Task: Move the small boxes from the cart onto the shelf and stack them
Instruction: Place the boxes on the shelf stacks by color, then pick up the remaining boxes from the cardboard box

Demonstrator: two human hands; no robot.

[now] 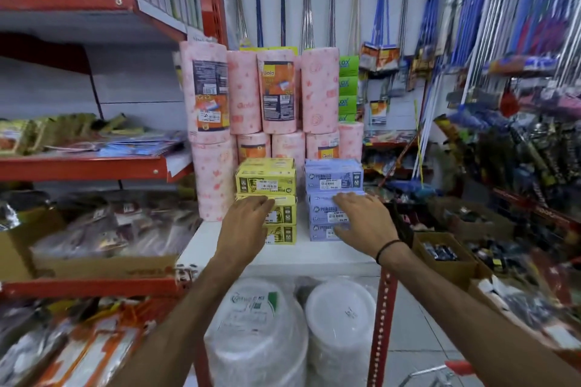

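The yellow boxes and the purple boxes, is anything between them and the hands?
Nothing visible. The left hand lies right against the yellow box stack, and the right hand right against the purple box stack, both on the white shelf.

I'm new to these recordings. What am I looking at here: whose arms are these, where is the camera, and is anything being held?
There is no machine: a person wears one wide-angle camera on the head, looking forward and down, so both bare arms reach in from below. The left hand rests against the yellow boxes, stacked three high. The right hand, with a dark band at the wrist, lies spread on the purple boxes, also three high. Both stacks stand on a white shelf in front of pink rolls. Neither hand has lifted anything; the fingers look open. A red cart handle shows at the bottom right.
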